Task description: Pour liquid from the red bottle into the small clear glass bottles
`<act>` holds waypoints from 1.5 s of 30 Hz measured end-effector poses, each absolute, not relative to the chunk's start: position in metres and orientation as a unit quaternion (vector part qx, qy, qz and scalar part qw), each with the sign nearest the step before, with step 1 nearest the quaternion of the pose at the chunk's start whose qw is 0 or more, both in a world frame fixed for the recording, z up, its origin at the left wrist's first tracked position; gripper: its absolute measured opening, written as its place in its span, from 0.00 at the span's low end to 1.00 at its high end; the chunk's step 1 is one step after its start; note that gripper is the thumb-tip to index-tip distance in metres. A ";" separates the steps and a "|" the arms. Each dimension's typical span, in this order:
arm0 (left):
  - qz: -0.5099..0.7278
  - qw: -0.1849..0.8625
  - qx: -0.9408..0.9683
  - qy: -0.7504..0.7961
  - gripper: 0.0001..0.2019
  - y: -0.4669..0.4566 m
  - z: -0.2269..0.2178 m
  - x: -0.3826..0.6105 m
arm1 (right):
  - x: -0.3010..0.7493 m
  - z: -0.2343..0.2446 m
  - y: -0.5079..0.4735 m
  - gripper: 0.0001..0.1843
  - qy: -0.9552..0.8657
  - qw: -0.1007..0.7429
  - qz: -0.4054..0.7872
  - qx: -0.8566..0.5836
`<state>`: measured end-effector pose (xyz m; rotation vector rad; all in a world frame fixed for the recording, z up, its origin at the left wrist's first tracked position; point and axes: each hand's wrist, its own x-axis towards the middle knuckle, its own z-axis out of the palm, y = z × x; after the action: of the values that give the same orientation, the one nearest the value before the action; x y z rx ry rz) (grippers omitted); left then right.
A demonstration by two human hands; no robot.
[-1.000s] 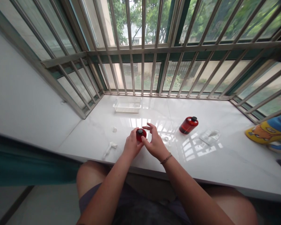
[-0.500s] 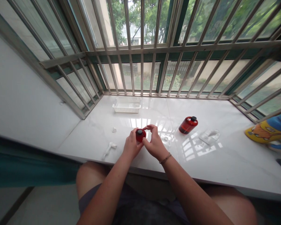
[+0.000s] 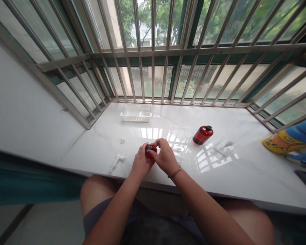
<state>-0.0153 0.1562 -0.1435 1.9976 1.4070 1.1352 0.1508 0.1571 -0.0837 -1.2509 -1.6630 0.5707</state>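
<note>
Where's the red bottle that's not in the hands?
In the head view, the red bottle with a black cap sits on the white marble sill, right of the person's right hand and just left of a clear plastic wrapper.

Sill (image 3: 97, 149): white marble, faint grey veins, pale window-shaped reflections. Held bottle (image 3: 150, 153): glossy red, blk cap. 2nd bottle (image 3: 202, 135): same red, blk cap. Basket (image 3: 136, 117): white, lattice pattern. Item at far end (image 3: 283, 143): yellow w/ orange cartoon print, blue above. Window bars (image 3: 153, 78): grey, dk green frame behind. Curtain (image 3: 28, 185): teal. Shorts (image 3: 99, 212): dk grey.
</note>
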 end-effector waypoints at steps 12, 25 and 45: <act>0.404 0.283 0.690 0.529 0.45 0.077 -0.140 -0.014 | 0.172 -0.072 0.097 0.14 -0.724 0.427 0.240 -0.485; 0.401 0.166 0.747 0.504 0.06 0.054 -0.129 -0.076 | 0.301 -0.028 0.044 0.24 -0.614 0.479 0.178 -0.602; 0.207 0.000 0.758 0.618 0.23 -0.028 -0.259 -0.266 | 0.395 -0.096 0.121 0.24 -0.523 0.456 0.036 -0.719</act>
<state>-0.2660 -0.0279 -0.2587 2.3814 1.9424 0.6515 0.3948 0.1208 -0.0958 -1.7732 -1.2903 0.0882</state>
